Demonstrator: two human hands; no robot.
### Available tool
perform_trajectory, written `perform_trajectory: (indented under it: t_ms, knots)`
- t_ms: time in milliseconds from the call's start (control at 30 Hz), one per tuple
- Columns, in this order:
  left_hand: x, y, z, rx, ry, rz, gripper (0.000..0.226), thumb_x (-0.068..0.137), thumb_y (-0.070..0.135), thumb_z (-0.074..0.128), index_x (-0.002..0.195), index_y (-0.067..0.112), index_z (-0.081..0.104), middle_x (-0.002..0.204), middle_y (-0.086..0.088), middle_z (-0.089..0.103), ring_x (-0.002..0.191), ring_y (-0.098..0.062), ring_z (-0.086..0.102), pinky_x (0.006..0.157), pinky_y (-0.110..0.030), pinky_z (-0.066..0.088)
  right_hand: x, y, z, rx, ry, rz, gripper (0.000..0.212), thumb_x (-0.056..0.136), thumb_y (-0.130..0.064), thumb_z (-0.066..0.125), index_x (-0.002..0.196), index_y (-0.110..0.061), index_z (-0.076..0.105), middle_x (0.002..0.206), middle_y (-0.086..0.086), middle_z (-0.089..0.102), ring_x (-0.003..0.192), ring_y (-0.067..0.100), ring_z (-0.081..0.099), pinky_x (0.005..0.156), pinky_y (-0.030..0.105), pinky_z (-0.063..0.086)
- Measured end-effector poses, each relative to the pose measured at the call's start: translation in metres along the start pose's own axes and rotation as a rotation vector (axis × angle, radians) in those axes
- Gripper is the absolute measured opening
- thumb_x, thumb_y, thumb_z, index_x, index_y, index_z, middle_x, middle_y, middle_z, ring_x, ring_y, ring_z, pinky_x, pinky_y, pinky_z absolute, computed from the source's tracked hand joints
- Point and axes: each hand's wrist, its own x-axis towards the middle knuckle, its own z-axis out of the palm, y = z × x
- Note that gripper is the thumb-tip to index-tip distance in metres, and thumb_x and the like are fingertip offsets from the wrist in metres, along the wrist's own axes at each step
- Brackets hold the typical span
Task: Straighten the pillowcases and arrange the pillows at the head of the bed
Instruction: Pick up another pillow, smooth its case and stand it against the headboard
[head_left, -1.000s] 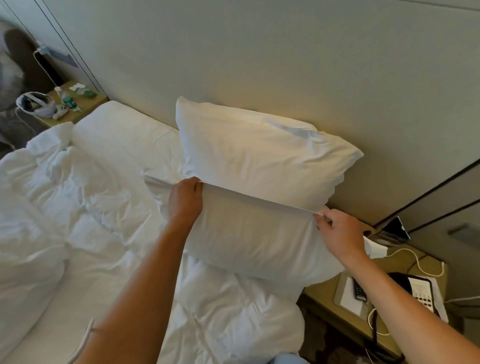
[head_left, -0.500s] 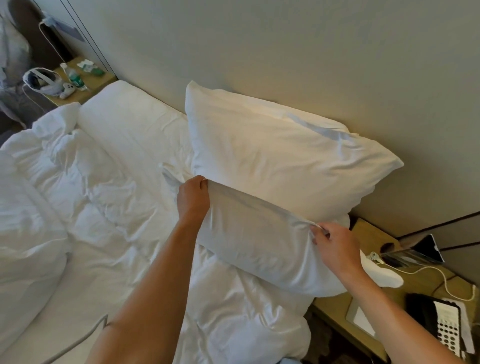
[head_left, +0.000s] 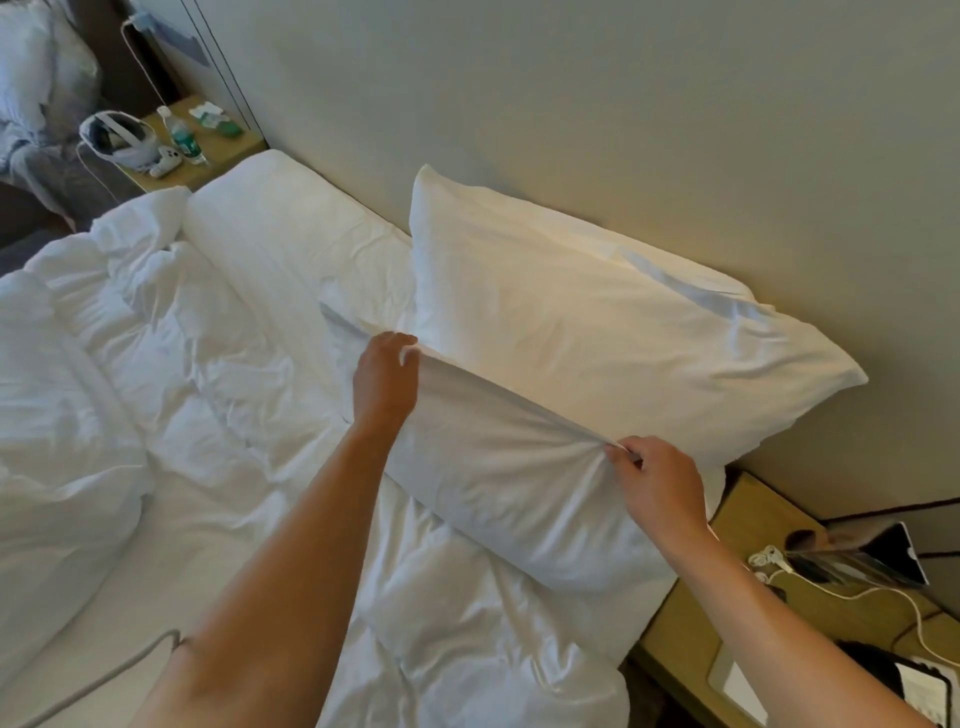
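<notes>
Far-left tabletop (head_left: 208, 166) carries a headset (head_left: 122, 140) and bottle (head_left: 181, 137). Crumpled duvet (head_left: 156, 364) covers the bed. Left hand (head_left: 385, 382) at the front pillow (head_left: 498, 493) top-left edge: fingers loosely curled over the pillowcase hem, thumb side hidden, so grip can't be confirmed. Right hand (head_left: 662, 491): tight pinch grip on bunched fabric at the same pillow's top-right edge. Back pillow (head_left: 597, 332) leans upright against the wall (head_left: 623, 104), behind and touching the front one. Right tabletop (head_left: 779, 623) holds a phone (head_left: 919, 691) and cable (head_left: 883, 597).
</notes>
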Motion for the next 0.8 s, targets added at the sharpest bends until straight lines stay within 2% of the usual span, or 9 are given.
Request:
perform_trajectory:
  t_ms: [67, 133, 233, 333, 400, 500, 600, 667, 800]
  knots:
    - [-0.021, -0.014, 0.023, 0.003, -0.088, -0.078, 0.054, 0.100, 0.027, 0.060, 0.151, 0.019, 0.047, 0.164, -0.013, 0.033, 0.144, -0.030, 0.042, 0.112, -0.040, 0.040, 0.002, -0.008, 0.010, -0.286, 0.105, -0.072, 0.020, 0.102, -0.033, 0.059, 0.101, -0.022, 0.076, 0.111, 0.001, 0.068, 0.095, 0.026, 0.064, 0.083, 0.041, 0.046]
    - [-0.047, -0.026, 0.042, -0.059, -0.147, -0.163, 0.073, 0.097, 0.032, 0.064, 0.160, 0.022, 0.027, 0.170, -0.013, 0.013, 0.152, -0.031, 0.028, 0.118, -0.041, 0.034, 0.000, -0.019, 0.023, -0.340, 0.153, -0.187, 0.029, 0.097, -0.032, 0.064, 0.123, -0.020, 0.070, 0.130, 0.004, 0.062, 0.113, 0.029, 0.059, 0.094, 0.045, 0.045]
    - [-0.080, -0.045, 0.063, -0.130, -0.189, -0.250, 0.086, 0.095, 0.034, 0.066, 0.163, 0.028, 0.013, 0.172, -0.011, 0.003, 0.157, -0.028, 0.013, 0.122, -0.039, 0.025, -0.001, -0.037, 0.056, -0.283, 0.032, -0.355, 0.060, 0.093, -0.040, 0.067, 0.145, -0.014, 0.050, 0.142, 0.009, 0.053, 0.125, 0.031, 0.054, 0.103, 0.043, 0.045]
    - [-0.098, -0.066, 0.069, -0.162, -0.231, -0.288, 0.085, 0.095, 0.036, 0.065, 0.162, 0.035, 0.012, 0.172, -0.004, 0.005, 0.157, -0.023, 0.017, 0.119, -0.036, 0.029, 0.009, -0.054, 0.093, -0.306, -0.066, -0.407, 0.088, 0.092, -0.058, 0.063, 0.159, -0.013, 0.029, 0.154, 0.013, 0.044, 0.138, 0.031, 0.046, 0.114, 0.043, 0.041]
    - [-0.105, -0.080, 0.068, -0.162, -0.250, -0.287, 0.084, 0.095, 0.036, 0.066, 0.161, 0.041, 0.013, 0.172, 0.000, 0.010, 0.154, -0.021, 0.026, 0.110, -0.029, 0.034, 0.018, -0.065, 0.119, -0.321, -0.092, -0.421, 0.095, 0.090, -0.067, 0.057, 0.162, -0.016, 0.019, 0.153, 0.012, 0.045, 0.136, 0.031, 0.048, 0.112, 0.044, 0.043]
    - [-0.114, -0.096, 0.065, -0.183, -0.281, -0.295, 0.083, 0.096, 0.035, 0.065, 0.160, 0.043, 0.014, 0.170, 0.000, 0.018, 0.150, -0.021, 0.035, 0.103, -0.025, 0.035, 0.031, -0.079, 0.153, -0.467, -0.058, -0.428, 0.100, 0.088, -0.074, 0.052, 0.163, -0.019, 0.016, 0.135, 0.013, 0.051, 0.109, 0.034, 0.057, 0.089, 0.046, 0.053]
    - [-0.123, -0.109, 0.059, -0.206, -0.285, -0.331, 0.080, 0.096, 0.037, 0.065, 0.162, 0.033, 0.019, 0.166, -0.002, 0.030, 0.149, -0.021, 0.037, 0.112, -0.033, 0.038, 0.046, -0.077, 0.175, -0.524, -0.104, -0.406, 0.089, 0.095, -0.069, 0.049, 0.163, -0.023, 0.015, 0.130, 0.016, 0.047, 0.087, 0.034, 0.063, 0.068, 0.044, 0.058]
    - [-0.133, -0.118, 0.053, -0.206, -0.292, -0.359, 0.077, 0.097, 0.039, 0.063, 0.162, 0.030, 0.023, 0.163, -0.003, 0.036, 0.148, -0.022, 0.038, 0.114, -0.035, 0.037, 0.057, -0.074, 0.183, -0.488, -0.188, -0.402, 0.066, 0.103, -0.058, 0.044, 0.157, -0.022, 0.029, 0.121, 0.014, 0.055, 0.076, 0.036, 0.066, 0.062, 0.043, 0.056]
    - [-0.156, -0.130, 0.034, -0.219, -0.300, -0.392, 0.073, 0.097, 0.042, 0.062, 0.161, 0.028, 0.027, 0.162, -0.003, 0.039, 0.145, -0.021, 0.042, 0.111, -0.031, 0.036, 0.068, -0.082, 0.183, -0.203, -0.210, -0.399, 0.022, 0.103, -0.038, 0.050, 0.103, -0.016, 0.054, 0.080, 0.011, 0.068, 0.070, 0.038, 0.064, 0.059, 0.041, 0.047]
